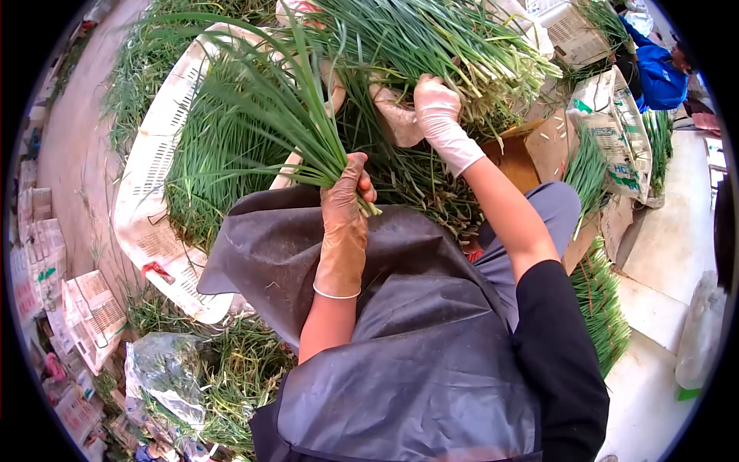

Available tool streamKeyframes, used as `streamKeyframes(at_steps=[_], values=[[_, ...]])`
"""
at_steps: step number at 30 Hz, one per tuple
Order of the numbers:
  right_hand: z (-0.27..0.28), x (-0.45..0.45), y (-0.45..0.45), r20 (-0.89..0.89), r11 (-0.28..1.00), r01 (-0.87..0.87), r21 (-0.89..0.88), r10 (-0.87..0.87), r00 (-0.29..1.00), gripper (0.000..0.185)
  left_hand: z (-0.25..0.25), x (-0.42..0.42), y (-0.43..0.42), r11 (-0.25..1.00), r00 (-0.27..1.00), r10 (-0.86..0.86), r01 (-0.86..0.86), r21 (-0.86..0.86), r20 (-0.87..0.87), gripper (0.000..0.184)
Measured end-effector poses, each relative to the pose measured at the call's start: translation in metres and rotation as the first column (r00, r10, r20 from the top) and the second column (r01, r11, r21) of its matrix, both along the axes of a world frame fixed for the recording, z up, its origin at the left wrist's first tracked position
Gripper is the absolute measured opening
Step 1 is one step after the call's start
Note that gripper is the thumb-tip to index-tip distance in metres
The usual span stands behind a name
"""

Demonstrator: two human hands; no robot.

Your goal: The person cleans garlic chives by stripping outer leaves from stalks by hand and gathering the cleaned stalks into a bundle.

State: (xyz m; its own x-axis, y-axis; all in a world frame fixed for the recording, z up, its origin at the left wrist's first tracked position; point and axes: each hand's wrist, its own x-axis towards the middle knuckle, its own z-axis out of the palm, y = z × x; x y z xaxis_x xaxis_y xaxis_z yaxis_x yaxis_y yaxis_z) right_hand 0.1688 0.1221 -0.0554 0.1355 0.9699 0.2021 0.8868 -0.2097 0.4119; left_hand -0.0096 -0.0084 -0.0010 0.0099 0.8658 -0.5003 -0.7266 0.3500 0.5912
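Observation:
My left hand (346, 192), in a thin brownish glove, is wrapped round the lower stems of a bunch of garlic chives (308, 115). Their long leaves fan up and to the left, and the cut ends poke out below my fist. My right hand (437, 108), in a whitish glove, is closed at the near edge of a big pile of garlic chives (431, 46). Its fingers are curled against the stems, partly hidden. The pale stem ends of that pile point right. A dark apron (416, 331) covers my lap beneath both hands.
A large white plastic basket (146, 177) with more greens stands left. A cardboard box (531, 154) lies right of my right hand. Loose trimmings and a clear plastic bag (165, 369) are lower left. Tied bundles (600, 308) stand at my right. A person in blue (662, 73) is upper right.

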Motion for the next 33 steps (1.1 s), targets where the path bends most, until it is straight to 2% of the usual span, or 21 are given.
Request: streamKeyframes(at_steps=[3,4,6,8,10,12,14,15,17,18,20,22,23,24,26,27,28,30,31,32,33], values=[[0.054,-0.006,-0.010,-0.373,0.994,-0.082,0.075,0.105,0.922,0.011,-0.004,-0.001,0.000,0.995,0.999,0.025,-0.028,-0.096,-0.037,0.017],[0.073,-0.009,-0.025,-0.573,0.980,-0.136,0.145,0.196,0.796,0.011,-0.005,0.000,-0.002,0.994,0.999,0.026,-0.030,-0.104,-0.037,0.017],[0.085,-0.009,-0.056,-0.720,0.953,-0.245,0.178,0.296,0.628,0.012,-0.005,0.003,0.000,0.981,0.998,0.056,-0.050,-0.187,0.028,0.014],[0.060,0.000,-0.088,-0.820,0.915,-0.404,0.004,0.234,0.522,0.014,-0.019,0.003,-0.001,0.984,0.996,0.078,-0.069,-0.167,0.048,0.014],[0.006,0.011,-0.110,-0.479,0.602,-0.445,-0.663,0.115,0.870,0.019,-0.023,0.002,0.000,0.972,0.987,0.162,-0.163,-0.168,-0.021,0.013],[0.022,0.004,-0.134,-0.409,0.260,-0.422,-0.869,0.104,0.907,0.025,-0.016,0.001,-0.001,0.975,0.981,0.188,-0.192,-0.111,-0.047,0.013],[0.043,0.000,-0.130,-0.785,0.732,-0.560,-0.388,0.056,0.617,0.026,-0.002,0.002,-0.003,0.970,0.975,0.191,-0.205,-0.129,-0.110,0.012],[0.047,-0.004,-0.116,-0.715,0.920,-0.384,-0.083,0.213,0.666,0.025,0.000,0.004,-0.003,0.968,0.972,0.200,-0.215,-0.126,-0.123,0.011],[0.066,-0.001,-0.077,-0.182,0.968,-0.158,0.193,0.193,0.964,0.030,-0.008,0.003,-0.004,0.982,0.986,0.155,-0.161,-0.099,-0.065,0.011],[0.065,0.010,-0.059,-0.106,0.946,-0.100,0.309,0.139,0.985,0.030,-0.010,0.002,-0.003,0.991,0.993,0.117,-0.117,-0.070,-0.004,0.010],[0.049,0.035,-0.022,-0.312,0.986,0.164,-0.028,-0.165,0.936,0.033,-0.002,0.005,-0.003,0.993,0.995,0.103,-0.104,-0.048,-0.016,0.012],[0.075,0.043,-0.028,-0.491,0.996,0.088,-0.033,-0.093,0.866,0.032,0.006,0.004,-0.003,0.998,0.996,0.056,-0.055,-0.013,0.069,0.018],[0.087,0.044,-0.032,-0.640,0.996,0.084,-0.021,-0.078,0.764,0.030,0.007,0.004,-0.003,1.000,0.996,0.025,-0.024,-0.011,0.088,0.023],[0.107,0.042,-0.041,-0.842,0.996,0.070,-0.052,-0.082,0.533,0.029,0.005,0.006,-0.004,0.999,0.996,0.033,-0.031,-0.019,0.089,0.023],[0.082,0.061,-0.040,-0.880,0.999,0.039,-0.019,-0.035,0.473,0.028,-0.002,0.011,-0.004,1.000,0.992,-0.002,0.002,-0.001,0.128,0.023],[0.069,0.068,-0.042,-0.795,0.996,0.056,-0.064,-0.085,0.600,0.026,-0.006,0.013,-0.004,1.000,0.991,-0.006,0.008,-0.014,0.135,0.021],[0.071,0.065,-0.051,-0.800,0.999,0.045,0.029,-0.004,0.600,0.025,-0.005,0.013,-0.003,1.000,0.991,-0.012,0.013,-0.005,0.135,0.021],[0.064,0.068,-0.051,-0.996,0.996,-0.024,0.087,0.087,-0.022,0.021,-0.006,0.014,-0.003,0.991,0.998,0.032,-0.024,-0.131,0.059,0.020],[0.076,0.069,-0.052,-0.995,1.000,-0.006,-0.014,-0.013,0.103,0.017,-0.013,0.012,-0.003,0.993,0.997,0.037,-0.029,-0.111,0.070,0.020],[0.078,0.071,-0.050,-0.926,0.997,0.032,-0.069,-0.076,0.370,0.013,-0.014,0.011,-0.009,0.992,0.998,0.014,-0.006,-0.124,0.061,0.020],[0.081,0.072,-0.059,-0.991,0.997,0.016,-0.079,-0.080,0.111,0.012,-0.014,0.010,-0.009,0.993,0.997,0.028,-0.019,-0.119,0.067,0.020]])
